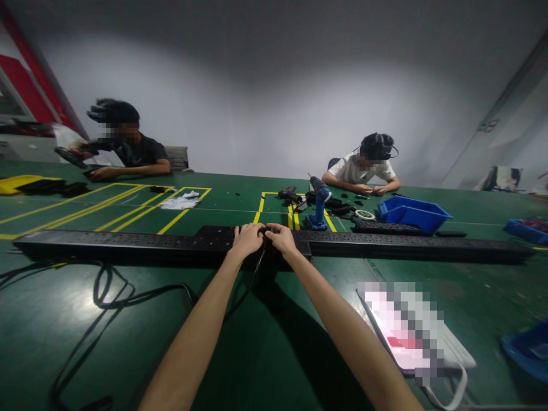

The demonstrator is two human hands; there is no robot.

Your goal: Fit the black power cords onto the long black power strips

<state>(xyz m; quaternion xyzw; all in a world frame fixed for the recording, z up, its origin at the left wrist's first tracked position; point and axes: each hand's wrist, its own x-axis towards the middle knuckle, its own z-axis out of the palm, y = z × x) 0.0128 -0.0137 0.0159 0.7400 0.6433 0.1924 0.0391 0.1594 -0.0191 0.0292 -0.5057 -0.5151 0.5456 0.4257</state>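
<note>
A long black power strip (137, 241) with rows of sockets and small red marks lies across the table before me. Its black body extends to the right (385, 244); I cannot tell whether that is one strip or more end to end. My left hand (248, 238) bends over the middle of the strip, fingers closed at its top. Close beside it, my right hand (280, 237) pinches thumb and fingers together. A thin black cable (258, 267) runs up between both hands to their fingertips; its end is hidden there.
Loose black cables (141, 294) coil at the left. Beyond the strip stand a blue cordless drill (317, 205), a tape roll (365, 215) and a blue bin (413, 214). A phone (394, 325) lies at right front. Two people (141, 149) (368, 171) sit opposite.
</note>
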